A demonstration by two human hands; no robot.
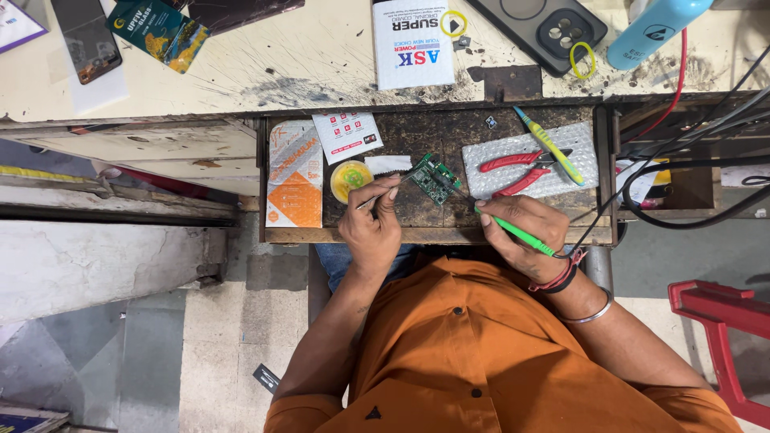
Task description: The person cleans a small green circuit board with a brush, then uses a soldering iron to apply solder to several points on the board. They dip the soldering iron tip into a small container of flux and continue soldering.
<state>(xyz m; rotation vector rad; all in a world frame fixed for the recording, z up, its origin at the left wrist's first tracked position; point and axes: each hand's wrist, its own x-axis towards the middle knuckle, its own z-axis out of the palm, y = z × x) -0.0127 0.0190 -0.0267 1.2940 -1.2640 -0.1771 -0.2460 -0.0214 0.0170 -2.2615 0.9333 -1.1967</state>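
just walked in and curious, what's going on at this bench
A person in an orange shirt is working on a small green circuit board lying in an open drawer. The left hand holds thin metal tweezers at the board's edge, and the right hand holds a green-handled tool like a pen, tip on the board. A small yellow tin sits beside it, with red-handled pliers on bubble wrap.

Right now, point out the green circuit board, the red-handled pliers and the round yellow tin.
green circuit board (434, 178), head view, middle of the board.
red-handled pliers (513, 159), head view, upper red handle.
round yellow tin (350, 178), head view, centre of the tin.
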